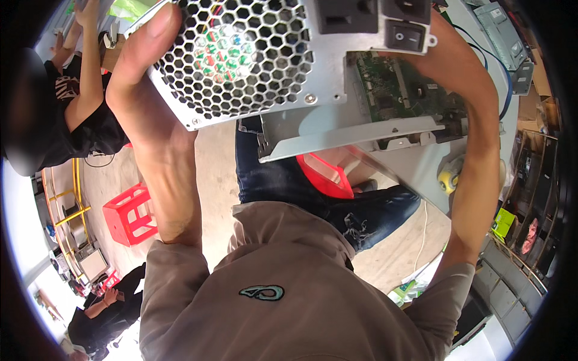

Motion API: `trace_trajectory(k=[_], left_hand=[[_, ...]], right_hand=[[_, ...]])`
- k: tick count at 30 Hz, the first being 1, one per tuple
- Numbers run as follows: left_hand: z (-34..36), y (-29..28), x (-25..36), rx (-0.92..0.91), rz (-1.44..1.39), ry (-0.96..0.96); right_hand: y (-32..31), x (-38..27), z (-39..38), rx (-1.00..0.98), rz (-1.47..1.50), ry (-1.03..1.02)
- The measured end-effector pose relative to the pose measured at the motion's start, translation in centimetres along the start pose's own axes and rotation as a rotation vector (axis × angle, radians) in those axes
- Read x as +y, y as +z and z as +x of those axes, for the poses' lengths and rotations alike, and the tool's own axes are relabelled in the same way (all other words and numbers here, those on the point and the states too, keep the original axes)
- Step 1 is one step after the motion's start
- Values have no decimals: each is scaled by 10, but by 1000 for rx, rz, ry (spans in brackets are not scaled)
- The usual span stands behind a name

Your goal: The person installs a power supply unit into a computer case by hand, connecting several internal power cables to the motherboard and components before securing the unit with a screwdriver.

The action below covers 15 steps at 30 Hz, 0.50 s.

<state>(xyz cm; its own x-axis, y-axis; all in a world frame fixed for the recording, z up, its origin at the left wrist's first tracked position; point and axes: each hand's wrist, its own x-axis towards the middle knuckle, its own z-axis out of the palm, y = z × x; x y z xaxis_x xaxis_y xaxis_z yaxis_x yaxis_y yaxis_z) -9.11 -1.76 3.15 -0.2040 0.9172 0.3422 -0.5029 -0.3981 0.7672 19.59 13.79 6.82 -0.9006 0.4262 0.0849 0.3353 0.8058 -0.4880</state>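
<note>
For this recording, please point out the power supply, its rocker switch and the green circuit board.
Power supply (283, 60): head view, on the honeycomb vent of its metal face.
Rocker switch (404, 37): head view, on the black rocker's middle.
Green circuit board (385, 93): head view, on its visible face.

Grey tbl (415, 165) has a yellow roll (444, 178) on it, nr the edge. Pale floor (214, 174) has a red stool (124, 218), L side.

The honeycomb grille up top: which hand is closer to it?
Left. The left hand holds the metal box right beside the grille; the right hand, mostly hidden, is farther right, past the rocker switch.
</note>
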Motion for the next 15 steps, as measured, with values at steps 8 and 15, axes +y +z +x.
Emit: trace_trajectory(k=[8, 15], left_hand=[[-3, 2, 3, -68, 30, -21], [-5, -8, 15, 20, -4, -43]], right_hand=[[29, 80, -42, 184, -106, 126], [27, 18, -10, -25, -76, 556]])
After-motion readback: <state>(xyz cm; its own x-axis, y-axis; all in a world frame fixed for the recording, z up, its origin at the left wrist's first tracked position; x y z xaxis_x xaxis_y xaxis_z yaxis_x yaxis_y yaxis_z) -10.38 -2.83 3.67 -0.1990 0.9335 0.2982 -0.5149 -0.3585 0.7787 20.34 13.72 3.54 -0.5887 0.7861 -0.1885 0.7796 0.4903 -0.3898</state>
